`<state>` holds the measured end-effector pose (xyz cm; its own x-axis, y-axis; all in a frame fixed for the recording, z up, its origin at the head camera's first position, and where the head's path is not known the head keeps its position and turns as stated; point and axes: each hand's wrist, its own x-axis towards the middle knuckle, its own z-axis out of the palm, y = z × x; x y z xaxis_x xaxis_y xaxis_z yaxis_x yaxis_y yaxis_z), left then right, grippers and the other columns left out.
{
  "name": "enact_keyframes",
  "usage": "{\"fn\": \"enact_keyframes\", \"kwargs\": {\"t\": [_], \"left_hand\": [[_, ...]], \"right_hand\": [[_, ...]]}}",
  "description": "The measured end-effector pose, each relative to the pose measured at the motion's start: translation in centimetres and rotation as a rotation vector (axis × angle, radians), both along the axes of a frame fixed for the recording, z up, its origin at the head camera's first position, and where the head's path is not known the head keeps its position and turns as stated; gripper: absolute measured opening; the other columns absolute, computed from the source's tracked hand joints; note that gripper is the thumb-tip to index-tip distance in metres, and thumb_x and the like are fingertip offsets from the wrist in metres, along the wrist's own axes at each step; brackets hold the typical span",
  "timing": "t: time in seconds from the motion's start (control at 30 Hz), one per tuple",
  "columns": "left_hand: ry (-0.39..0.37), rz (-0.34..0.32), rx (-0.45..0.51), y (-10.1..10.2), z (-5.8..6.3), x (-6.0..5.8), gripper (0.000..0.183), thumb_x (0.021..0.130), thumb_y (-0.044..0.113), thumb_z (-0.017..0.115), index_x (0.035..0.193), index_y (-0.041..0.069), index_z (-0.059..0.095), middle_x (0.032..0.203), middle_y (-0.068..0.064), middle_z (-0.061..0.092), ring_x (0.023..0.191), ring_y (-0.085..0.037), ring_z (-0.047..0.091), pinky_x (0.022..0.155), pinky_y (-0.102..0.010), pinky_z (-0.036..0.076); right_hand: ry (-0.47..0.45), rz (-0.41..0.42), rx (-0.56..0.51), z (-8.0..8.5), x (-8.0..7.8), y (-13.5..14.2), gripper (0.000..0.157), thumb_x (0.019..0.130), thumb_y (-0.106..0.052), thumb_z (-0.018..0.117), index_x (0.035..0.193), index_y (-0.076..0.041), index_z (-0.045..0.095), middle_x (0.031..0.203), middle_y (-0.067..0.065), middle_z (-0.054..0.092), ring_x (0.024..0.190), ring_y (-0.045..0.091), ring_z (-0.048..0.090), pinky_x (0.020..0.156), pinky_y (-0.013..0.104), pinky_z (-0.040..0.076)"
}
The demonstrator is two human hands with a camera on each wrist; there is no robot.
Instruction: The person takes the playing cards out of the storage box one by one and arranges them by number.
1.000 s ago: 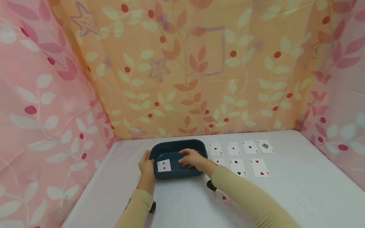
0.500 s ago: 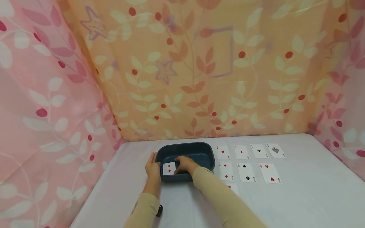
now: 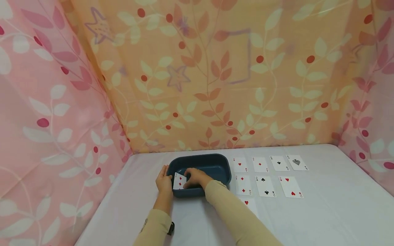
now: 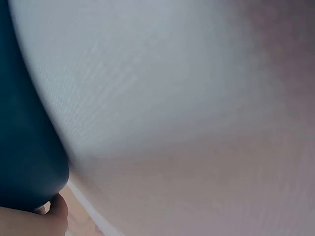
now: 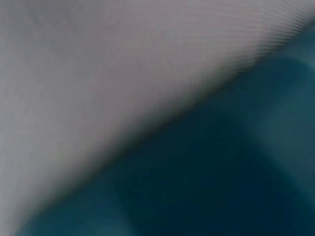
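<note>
A dark blue rectangular tray [image 3: 215,158] with raised walls stands on the table in the head view. My left hand [image 3: 164,182] holds its left wall, thumb over the rim and fingers along the outside. Part of that hand also shows at the tray's corner in the left wrist view. Inside, at the left end, a white playing card [image 3: 180,181] with red diamonds sits slightly tilted. My right hand [image 3: 197,177] reaches in over the front wall and pinches the card's right side between thumb and fingers. The right wrist view shows only blurred tray wall and cloth.
Right of the tray lie face-up cards in rows, among them the ace of spades [image 3: 297,162], two of clubs [image 3: 265,187] and two of hearts [image 3: 290,187]. A card with a heart [image 3: 248,204] is partly hidden by my right sleeve. Patterned curtains [image 3: 197,85] enclose the white table [image 3: 332,205].
My right hand has moved left and down inside the tray to the diamond card and taken hold of it. The card has turned and tilted slightly. My left hand stays on the tray.
</note>
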<state>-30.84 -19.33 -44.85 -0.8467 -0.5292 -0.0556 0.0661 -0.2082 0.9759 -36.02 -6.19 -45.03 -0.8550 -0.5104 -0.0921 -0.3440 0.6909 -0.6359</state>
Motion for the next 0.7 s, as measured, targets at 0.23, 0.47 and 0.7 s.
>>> {"fn": "enact_keyframes", "kwargs": {"t": [0.23,0.47,0.7], "left_hand": [[-0.013,0.008,0.036,0.1,-0.1,0.0,0.061,0.089,-0.020,0.031,0.148,-0.005,0.032,0.149,-0.018,0.036,0.141,-0.026,0.030,0.115,-0.038,0.025],[-0.026,0.006,0.025,-0.1,-0.2,-0.1,0.059,0.092,-0.018,0.030,0.149,-0.002,0.032,0.151,-0.016,0.036,0.142,-0.026,0.030,0.115,-0.038,0.026],[-0.016,0.018,0.022,0.1,-0.2,-0.1,0.060,0.090,-0.020,0.031,0.148,-0.005,0.031,0.150,-0.019,0.037,0.141,-0.028,0.031,0.115,-0.038,0.023]], "right_hand": [[-0.073,-0.010,-0.231,-0.3,-0.4,0.5,0.026,0.076,-0.010,0.082,0.090,-0.003,0.061,0.096,0.009,0.060,0.081,0.018,0.051,0.073,0.029,0.046],[-0.226,-0.120,-0.500,-0.9,-0.8,0.8,0.013,0.080,-0.001,0.076,0.083,0.002,0.064,0.074,0.002,0.064,0.059,0.012,0.056,0.054,0.023,0.046],[-0.332,-0.167,-0.657,0.3,-0.2,2.0,0.025,0.087,-0.002,0.068,0.110,0.008,0.066,0.091,0.010,0.070,0.073,0.017,0.061,0.070,0.037,0.056]]}}
